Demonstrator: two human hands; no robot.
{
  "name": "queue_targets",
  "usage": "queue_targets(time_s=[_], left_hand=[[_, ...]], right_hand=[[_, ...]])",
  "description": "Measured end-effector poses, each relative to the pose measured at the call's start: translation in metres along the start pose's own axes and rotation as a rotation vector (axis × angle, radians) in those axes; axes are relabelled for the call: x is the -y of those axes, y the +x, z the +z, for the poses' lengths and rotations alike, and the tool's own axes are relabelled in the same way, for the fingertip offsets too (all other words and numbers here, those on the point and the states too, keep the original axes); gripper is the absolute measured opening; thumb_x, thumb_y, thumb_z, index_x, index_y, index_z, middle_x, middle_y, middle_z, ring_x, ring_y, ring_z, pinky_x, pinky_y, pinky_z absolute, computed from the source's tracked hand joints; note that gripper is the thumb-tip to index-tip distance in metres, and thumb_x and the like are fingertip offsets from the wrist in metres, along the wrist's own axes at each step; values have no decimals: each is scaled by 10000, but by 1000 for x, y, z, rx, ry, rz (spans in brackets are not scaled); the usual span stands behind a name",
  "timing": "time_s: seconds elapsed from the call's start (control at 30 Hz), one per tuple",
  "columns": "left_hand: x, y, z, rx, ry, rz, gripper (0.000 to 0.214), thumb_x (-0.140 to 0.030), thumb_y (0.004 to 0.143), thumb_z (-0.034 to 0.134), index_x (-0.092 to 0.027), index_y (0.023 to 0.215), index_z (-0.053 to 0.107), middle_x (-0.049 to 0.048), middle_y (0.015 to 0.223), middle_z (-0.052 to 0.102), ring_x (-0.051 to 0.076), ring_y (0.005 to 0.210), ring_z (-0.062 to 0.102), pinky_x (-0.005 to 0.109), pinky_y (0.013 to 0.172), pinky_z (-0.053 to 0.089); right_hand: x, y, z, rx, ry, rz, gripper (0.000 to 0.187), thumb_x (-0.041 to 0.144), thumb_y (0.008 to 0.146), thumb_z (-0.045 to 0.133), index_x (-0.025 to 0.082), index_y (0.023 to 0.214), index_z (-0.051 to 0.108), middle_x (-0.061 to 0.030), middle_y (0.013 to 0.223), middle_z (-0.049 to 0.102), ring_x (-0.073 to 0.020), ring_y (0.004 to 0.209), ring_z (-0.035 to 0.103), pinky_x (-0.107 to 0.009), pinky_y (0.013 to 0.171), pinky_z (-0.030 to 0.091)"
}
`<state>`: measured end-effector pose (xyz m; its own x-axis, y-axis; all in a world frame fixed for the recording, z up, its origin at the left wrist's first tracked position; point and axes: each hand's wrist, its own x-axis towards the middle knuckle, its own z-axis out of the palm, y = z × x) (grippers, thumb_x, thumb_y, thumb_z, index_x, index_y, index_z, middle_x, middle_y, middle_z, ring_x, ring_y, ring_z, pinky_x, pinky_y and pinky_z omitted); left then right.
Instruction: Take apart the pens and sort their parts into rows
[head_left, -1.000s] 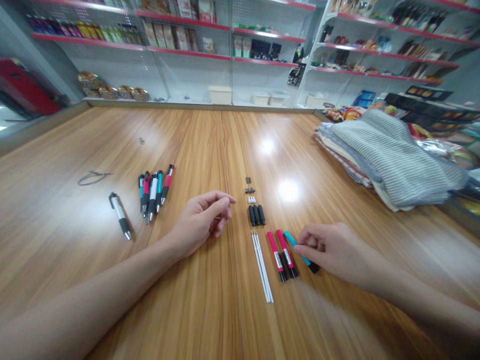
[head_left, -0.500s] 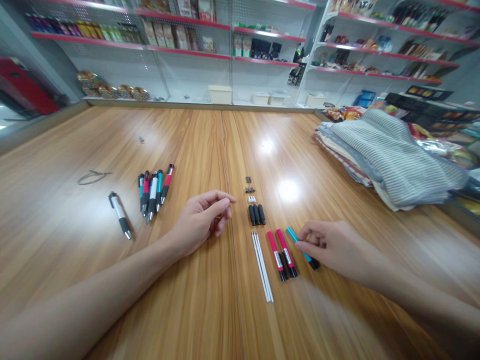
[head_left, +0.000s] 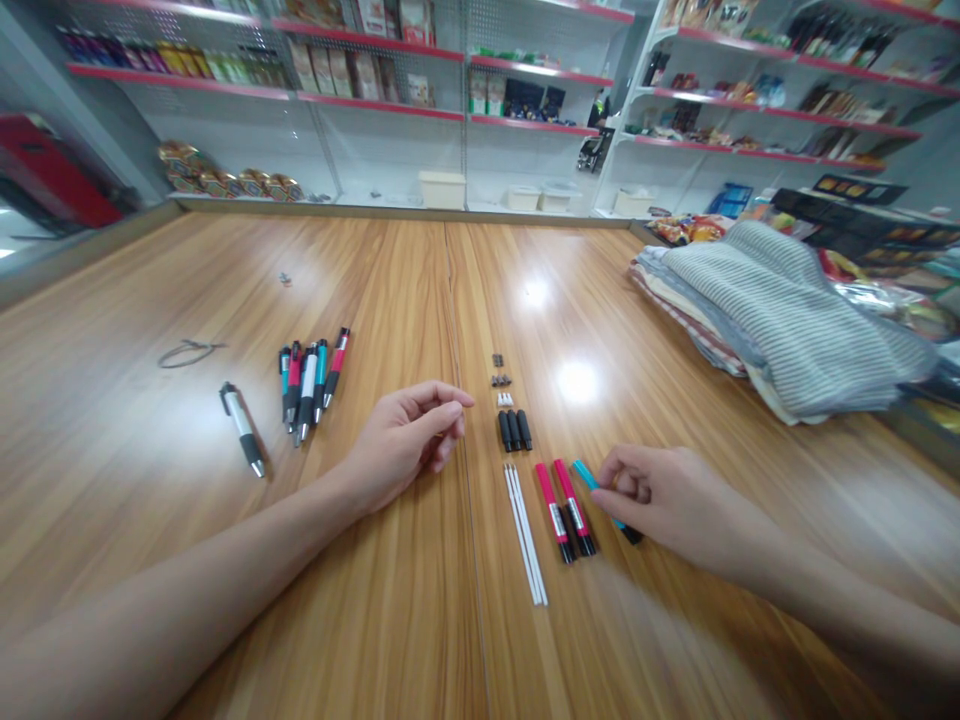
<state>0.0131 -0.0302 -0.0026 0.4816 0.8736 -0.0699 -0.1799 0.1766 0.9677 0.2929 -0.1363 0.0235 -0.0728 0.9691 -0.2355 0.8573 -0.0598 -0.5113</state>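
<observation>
Over the middle of the table, my left hand [head_left: 409,432] is loosely curled and holds nothing, its index finger pointing right. My right hand [head_left: 664,497] pinches a teal pen barrel [head_left: 586,473] that lies aslant on the wood, covering its middle. Beside it lie two pink pen barrels [head_left: 562,510] with black ends. Further left are several thin white refills [head_left: 525,535]. Above these, in a column, sit three black rubber grips [head_left: 514,430], small white parts [head_left: 505,399], dark metal tips [head_left: 501,381] and tiny springs [head_left: 497,360].
At the left lies a cluster of assembled pens [head_left: 307,390], with a white pen [head_left: 242,430] apart from them. A grey cable loop [head_left: 187,352] and a small metal piece [head_left: 285,279] lie beyond. Folded cloths [head_left: 795,310] are stacked at right. Shelves [head_left: 375,100] line the back.
My right hand has shifted very slightly, its fingers curling a little more around the teal barrel, whose lower end moved slightly right. My left hand stays in place.
</observation>
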Motion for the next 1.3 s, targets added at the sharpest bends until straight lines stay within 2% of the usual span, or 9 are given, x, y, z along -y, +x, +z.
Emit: queue_targets(time_s=[0.13, 0.37, 0.6, 0.9, 1.3], left_hand=[[1, 0, -1, -2, -9, -1, 131, -263, 869, 619, -164, 954, 627, -5, 724, 566, 60, 475, 475, 177, 397, 353], [-1, 0, -1, -12, -42, -18, 121, -241, 863, 619, -162, 955, 624, -6, 721, 565, 58, 470, 474, 179, 403, 347], [-1, 1, -1, -17, -54, -24, 112, -231, 863, 619, -162, 951, 625, -7, 718, 564, 58, 470, 472, 179, 407, 344], [-1, 1, 0, -18, -53, -21, 107, -228, 862, 618, -160, 944, 630, -8, 707, 563, 60, 469, 469, 182, 407, 343], [0, 2, -1, -9, -60, -21, 114, -238, 863, 623, -161, 945, 634, -10, 712, 567, 55, 468, 475, 180, 410, 347]], right_hand=[[0, 0, 3, -67, -59, -45, 104, 302, 860, 578, 207, 822, 594, 40, 613, 613, -96, 545, 562, -235, 522, 374], [5, -2, -6, -38, -8, -144, 110, 299, 887, 565, 199, 921, 598, 45, 609, 595, -87, 551, 556, -231, 554, 402], [1, -2, -4, 1, 32, -78, 319, 285, 872, 593, 227, 1185, 578, 36, 686, 659, -111, 601, 618, -238, 565, 437], [2, -2, 7, 10, 117, -67, 355, 313, 896, 574, 220, 1238, 581, 28, 677, 656, -120, 599, 615, -248, 576, 452], [3, -3, 10, 11, 162, -50, 430, 329, 902, 572, 194, 1310, 553, 19, 687, 665, -126, 622, 627, -246, 596, 468]])
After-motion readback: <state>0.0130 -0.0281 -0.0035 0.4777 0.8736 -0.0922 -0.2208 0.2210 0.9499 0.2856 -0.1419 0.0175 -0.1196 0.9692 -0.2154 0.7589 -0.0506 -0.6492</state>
